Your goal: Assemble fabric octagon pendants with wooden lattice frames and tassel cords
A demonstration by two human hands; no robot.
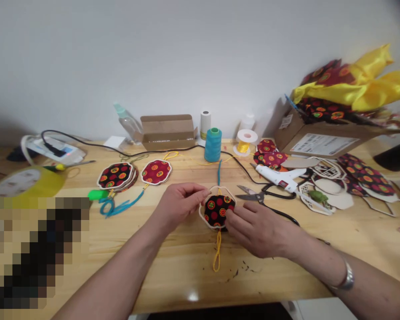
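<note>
Pinching ornament (217, 210) mid-bench, left hand (180, 202) at its rim, right hand (256, 229) fingers pressing its edge; risks skewed fabric, snagged yellow loop (216, 254).

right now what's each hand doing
Left hand: pinched shut on the left rim of the ornament.
Right hand: fingers closed on the ornament's right side.
</note>
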